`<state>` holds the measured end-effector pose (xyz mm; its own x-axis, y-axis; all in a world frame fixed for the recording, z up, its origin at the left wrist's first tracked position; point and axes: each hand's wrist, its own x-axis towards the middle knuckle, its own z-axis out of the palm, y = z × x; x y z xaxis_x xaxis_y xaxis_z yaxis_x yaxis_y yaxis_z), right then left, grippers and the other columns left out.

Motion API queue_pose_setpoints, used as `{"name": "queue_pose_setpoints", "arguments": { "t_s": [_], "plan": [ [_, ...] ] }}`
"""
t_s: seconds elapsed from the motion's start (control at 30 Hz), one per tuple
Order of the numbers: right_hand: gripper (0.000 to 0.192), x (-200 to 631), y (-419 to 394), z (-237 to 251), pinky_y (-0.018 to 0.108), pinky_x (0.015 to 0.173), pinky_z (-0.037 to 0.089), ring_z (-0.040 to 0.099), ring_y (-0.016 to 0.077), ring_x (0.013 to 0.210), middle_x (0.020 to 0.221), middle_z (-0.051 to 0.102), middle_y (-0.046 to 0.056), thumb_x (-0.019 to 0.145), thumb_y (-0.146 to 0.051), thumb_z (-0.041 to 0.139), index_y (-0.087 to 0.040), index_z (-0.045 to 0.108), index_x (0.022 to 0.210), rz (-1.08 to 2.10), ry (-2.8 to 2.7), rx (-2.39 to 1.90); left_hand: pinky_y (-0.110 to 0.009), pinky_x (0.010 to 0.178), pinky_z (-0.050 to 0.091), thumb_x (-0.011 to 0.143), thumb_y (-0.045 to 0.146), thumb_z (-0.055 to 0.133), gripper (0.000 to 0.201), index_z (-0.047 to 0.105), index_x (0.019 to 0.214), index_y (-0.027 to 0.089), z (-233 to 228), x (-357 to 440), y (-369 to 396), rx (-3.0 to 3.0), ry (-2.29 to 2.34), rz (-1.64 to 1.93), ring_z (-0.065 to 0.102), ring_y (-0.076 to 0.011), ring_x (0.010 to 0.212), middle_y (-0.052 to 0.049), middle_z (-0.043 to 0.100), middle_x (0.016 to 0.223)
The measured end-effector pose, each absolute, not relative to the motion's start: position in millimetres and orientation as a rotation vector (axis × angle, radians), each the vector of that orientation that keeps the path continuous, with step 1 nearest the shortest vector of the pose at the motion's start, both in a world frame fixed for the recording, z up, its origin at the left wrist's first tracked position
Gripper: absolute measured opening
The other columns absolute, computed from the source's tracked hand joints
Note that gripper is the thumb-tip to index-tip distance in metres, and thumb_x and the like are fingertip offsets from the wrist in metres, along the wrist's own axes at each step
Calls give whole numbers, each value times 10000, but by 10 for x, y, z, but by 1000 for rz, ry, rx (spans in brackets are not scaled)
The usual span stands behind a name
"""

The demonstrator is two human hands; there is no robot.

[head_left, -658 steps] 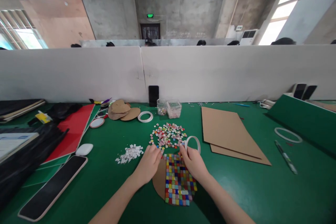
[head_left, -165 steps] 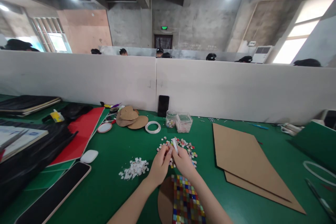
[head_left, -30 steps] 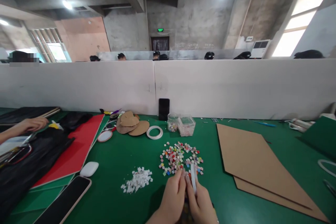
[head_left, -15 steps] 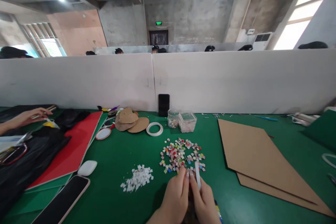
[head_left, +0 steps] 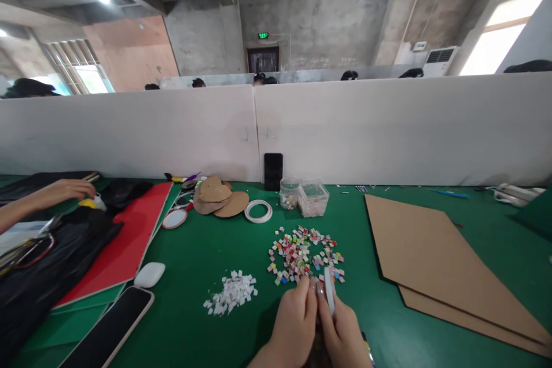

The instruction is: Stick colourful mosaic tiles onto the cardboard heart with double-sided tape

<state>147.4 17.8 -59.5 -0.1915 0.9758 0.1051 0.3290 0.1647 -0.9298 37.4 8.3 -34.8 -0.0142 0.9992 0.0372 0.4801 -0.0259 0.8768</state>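
My left hand (head_left: pixel 295 325) and my right hand (head_left: pixel 342 333) are pressed together at the bottom edge of the view, fingertips meeting. My right hand holds a white tape ring (head_left: pixel 329 297) seen edge-on. My left fingertips pinch at something small beside the ring; I cannot make out what. Just beyond my fingers lies a pile of small coloured mosaic tiles (head_left: pixel 302 253) on the green table (head_left: pixel 207 253). The mosaic board under my hands is almost wholly hidden.
A heap of white paper scraps (head_left: pixel 233 293) lies left of my hands. Brown cardboard sheets (head_left: pixel 435 264) lie to the right. Two clear tile containers (head_left: pixel 306 196), a tape roll (head_left: pixel 258 211), cardboard cut-outs (head_left: pixel 218 195), a red sheet (head_left: pixel 129 236), a white mouse (head_left: pixel 149 274) and another person's hand (head_left: pixel 64 190) are at the back and left.
The view has shifted slightly, so the table contents sit a little to the right. My hands stay together on the ring. The other person's hand at left has shifted a little.
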Motion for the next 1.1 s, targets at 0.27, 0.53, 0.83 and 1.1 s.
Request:
{"name": "queue_pose_setpoints", "arguments": {
  "t_s": [0.27,0.53,0.83,1.1],
  "plan": [
    [542,1498,204,-577,259,651,502,642,234,752,846,684,157,842,-520,368,-67,615,1005,1049,-1544,-1252,-233,601,386,905,391,256,320,505,842,202,-234,397,49,1612,1473,966,575,-178,699,-63,618,768],
    [512,1457,149,-494,243,682,497,620,244,830,825,682,122,793,-542,463,-74,642,899,1173,-1324,-1260,-221,604,394,920,368,243,308,486,850,192,-258,395,44,1645,1432,1005,568,-163,686,-56,595,765],
    [562,1457,141,-421,232,656,477,623,222,785,852,672,133,836,-544,370,-70,573,1060,1192,-1530,-1285,-255,627,426,918,324,224,355,532,960,152,-251,393,47,1674,1501,963,593,-197,730,-121,632,864],
    [567,1510,165,-471,248,649,474,631,220,737,852,678,156,867,-518,273,-83,599,1028,1018,-1699,-1339,-240,630,410,918,314,238,341,538,835,175,-211,409,46,1606,1466,967,585,-173,703,-72,622,776]
  ]
}}
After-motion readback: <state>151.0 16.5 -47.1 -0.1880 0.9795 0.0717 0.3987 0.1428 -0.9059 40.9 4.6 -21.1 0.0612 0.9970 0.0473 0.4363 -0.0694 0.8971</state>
